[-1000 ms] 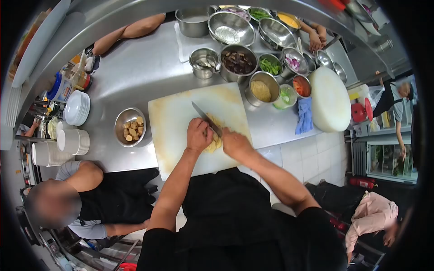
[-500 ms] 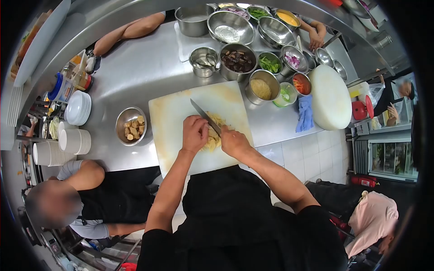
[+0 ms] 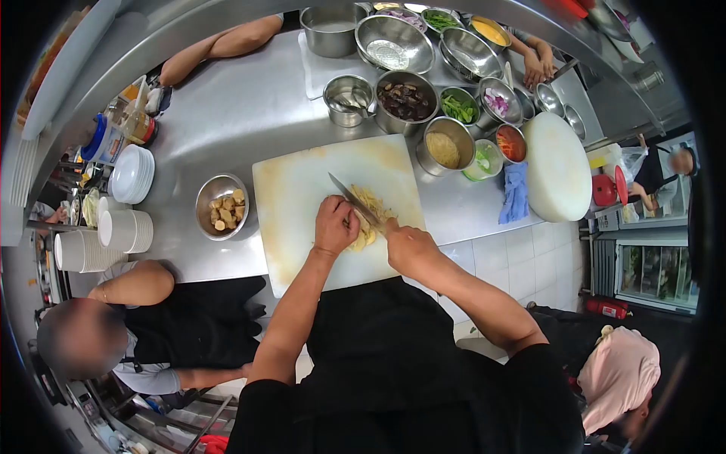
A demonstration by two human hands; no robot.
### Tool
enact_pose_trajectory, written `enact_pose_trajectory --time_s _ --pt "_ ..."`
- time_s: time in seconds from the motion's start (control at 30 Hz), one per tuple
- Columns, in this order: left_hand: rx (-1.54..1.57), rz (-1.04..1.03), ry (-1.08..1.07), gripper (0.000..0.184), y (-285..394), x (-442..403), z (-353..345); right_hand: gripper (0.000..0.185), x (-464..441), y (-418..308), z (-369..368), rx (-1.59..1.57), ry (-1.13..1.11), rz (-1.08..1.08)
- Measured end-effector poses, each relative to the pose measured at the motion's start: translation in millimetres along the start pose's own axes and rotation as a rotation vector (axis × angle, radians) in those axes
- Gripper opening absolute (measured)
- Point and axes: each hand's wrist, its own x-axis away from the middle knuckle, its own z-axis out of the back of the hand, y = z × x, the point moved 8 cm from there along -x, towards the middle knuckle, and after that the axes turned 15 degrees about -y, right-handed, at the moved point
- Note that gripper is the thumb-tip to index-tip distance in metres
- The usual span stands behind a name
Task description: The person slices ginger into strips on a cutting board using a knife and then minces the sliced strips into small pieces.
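Note:
My right hand (image 3: 411, 250) grips a kitchen knife (image 3: 352, 197), its blade pointing away to the upper left. Under and beside the blade lie pale yellow slices and strips of what looks like ginger (image 3: 376, 203), on a white cutting board (image 3: 299, 193) with yellowish stains. My left hand (image 3: 336, 225) has its fingers curled against the near-left side of the blade, pressing on ginger slices that it partly hides. To the left of the board, a steel bowl (image 3: 202, 203) holds several light brown ginger chunks (image 3: 227, 209).
Beyond the board stand steel pots of dark mushrooms (image 3: 404, 101), green pieces (image 3: 458, 106) and a tan paste (image 3: 442, 150). A blue cloth (image 3: 514, 194) and a thick round board (image 3: 558, 168) are right. Stacked bowls (image 3: 125, 231) and a person (image 3: 144, 321) are left.
Both hands and the knife have shifted slightly right and nearer to me across the board. More strips show on the far side of the blade. The camera view has moved a little.

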Motion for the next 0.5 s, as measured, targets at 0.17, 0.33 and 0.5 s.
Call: enact_pose_trajectory --time_s 0.17,0.33,0.5 --pt "-0.02 -0.001 -0.021 0.011 -3.4 -6.6 -1.2 0.021 -25.5 1.5 -11.6 -0.035 0.162 0.054" --pt "0.006 0.022 0.009 0.01 -3.0 2.2 0.2 0.029 11.1 -9.8 10.9 0.019 0.027 0.008" --pt "-0.015 0.005 0.007 0.01 -2.8 1.9 -0.5 0.03 -28.1 4.0 -10.1 -0.048 0.08 0.018"
